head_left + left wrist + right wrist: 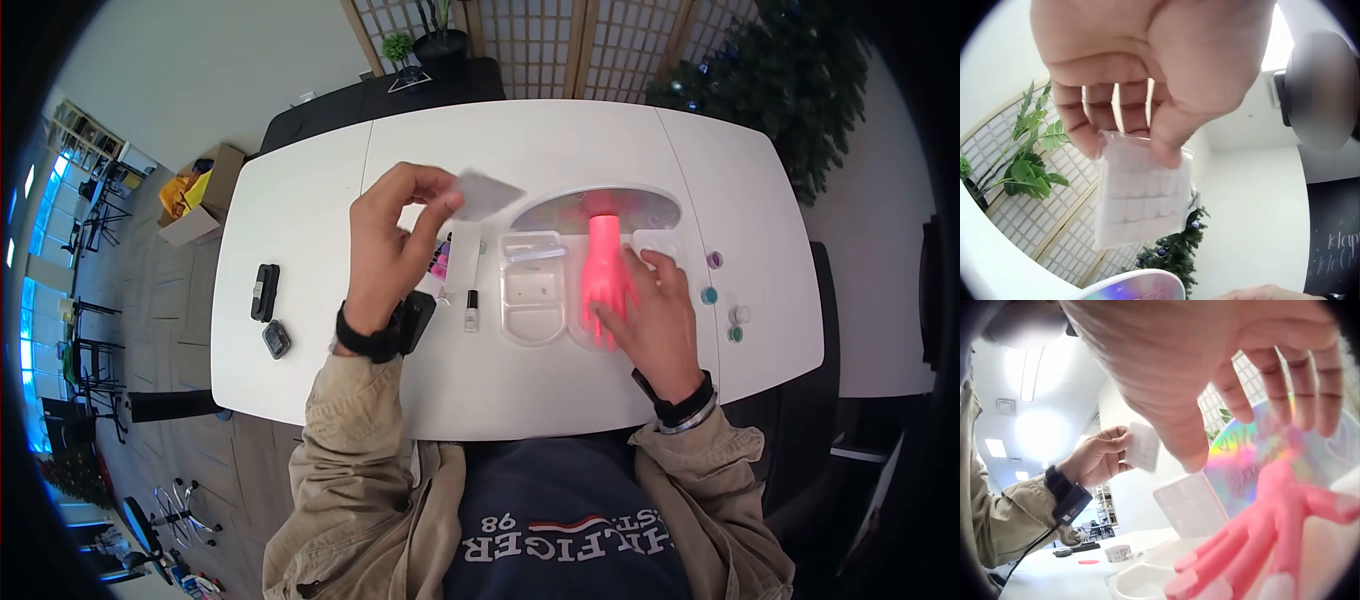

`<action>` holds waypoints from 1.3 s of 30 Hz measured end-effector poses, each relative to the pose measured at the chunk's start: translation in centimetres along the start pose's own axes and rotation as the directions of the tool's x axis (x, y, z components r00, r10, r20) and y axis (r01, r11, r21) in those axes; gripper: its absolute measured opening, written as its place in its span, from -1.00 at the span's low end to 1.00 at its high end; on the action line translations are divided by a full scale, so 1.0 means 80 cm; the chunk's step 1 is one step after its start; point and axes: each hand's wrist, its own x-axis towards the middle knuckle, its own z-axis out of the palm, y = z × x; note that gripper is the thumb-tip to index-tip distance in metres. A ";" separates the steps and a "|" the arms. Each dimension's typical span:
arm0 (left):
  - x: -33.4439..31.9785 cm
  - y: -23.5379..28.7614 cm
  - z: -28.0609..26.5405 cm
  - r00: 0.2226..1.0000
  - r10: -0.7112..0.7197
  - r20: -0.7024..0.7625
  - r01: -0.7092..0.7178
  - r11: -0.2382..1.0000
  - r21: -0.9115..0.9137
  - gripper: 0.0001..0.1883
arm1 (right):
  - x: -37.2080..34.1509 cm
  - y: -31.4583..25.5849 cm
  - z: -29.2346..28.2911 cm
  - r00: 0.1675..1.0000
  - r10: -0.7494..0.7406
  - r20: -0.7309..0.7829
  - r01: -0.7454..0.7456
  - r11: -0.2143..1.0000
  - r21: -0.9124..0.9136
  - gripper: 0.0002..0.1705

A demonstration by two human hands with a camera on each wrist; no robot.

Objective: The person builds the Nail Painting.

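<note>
My left hand (395,220) is raised over the table and pinches a thin clear packet (1144,200) by its top edge between thumb and fingers. Rows of small rounded tabs show through the plastic in the left wrist view. My right hand (662,310) hovers at the right side of a pink practice hand (604,260), its fingers loosely extended and nothing in its grasp. Pale tips show on the pink fingers (1244,547) in the right wrist view. The practice hand stands in a white sectioned tray (503,300), before an iridescent curved panel (560,212).
Left of the tray are a white box (463,258), some purple and pink pieces (440,260) and a small polish bottle (471,312). Several little jars, one of them teal (709,296), sit at the right. Two black objects, including a long case (265,292), lie far left.
</note>
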 end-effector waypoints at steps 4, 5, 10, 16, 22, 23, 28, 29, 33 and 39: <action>-0.017 0.045 -0.009 0.965 0.211 0.156 -0.206 0.977 -0.047 -0.83 | 0.018 -0.017 -0.041 0.974 -0.166 -0.155 0.205 0.935 0.290 -0.33; -0.021 0.052 -0.004 0.942 0.272 0.195 -0.262 0.962 -0.077 -0.81 | 0.020 -0.025 -0.052 0.967 -0.208 -0.150 0.247 0.911 0.330 -0.37; -0.043 0.051 0.031 0.898 0.380 0.221 -0.323 0.912 -0.254 -0.79 | 0.018 -0.043 -0.049 0.888 -0.386 -0.249 0.455 0.813 0.364 -0.53; -0.041 0.029 0.036 0.942 0.244 0.228 -0.205 0.962 -0.182 -0.61 | 0.020 -0.036 -0.048 0.914 -0.329 -0.238 0.393 0.863 0.318 -0.67; -0.046 -0.038 0.051 0.956 0.010 0.292 0.007 0.998 -0.057 -0.56 | 0.037 -0.019 -0.043 0.986 -0.117 -0.121 0.162 0.858 0.488 -0.78; -0.047 -0.045 0.056 0.949 -0.006 0.315 0.023 0.998 -0.051 -0.60 | 0.040 -0.016 -0.041 0.992 -0.091 -0.087 0.123 0.846 0.519 -0.79; -0.048 -0.074 0.070 0.936 -0.096 0.339 0.106 0.994 -0.010 -0.71 | 0.046 -0.003 -0.023 0.986 0.101 0.135 -0.168 0.658 0.734 -0.81; -0.048 -0.076 0.071 0.943 -0.100 0.316 0.111 0.994 -0.017 -0.72 | 0.047 -0.002 -0.022 0.968 0.140 0.208 -0.250 0.578 0.777 -0.81; -0.047 -0.077 0.073 0.964 -0.125 0.235 0.142 0.988 -0.059 -0.77 | 0.060 -0.005 -0.025 0.989 0.024 0.147 -0.116 0.740 0.663 -0.80; -0.047 -0.089 0.078 0.957 -0.124 0.263 0.150 0.985 -0.082 -0.81 | 0.090 -0.027 -0.018 0.963 -0.268 0.021 0.247 0.914 0.323 -0.75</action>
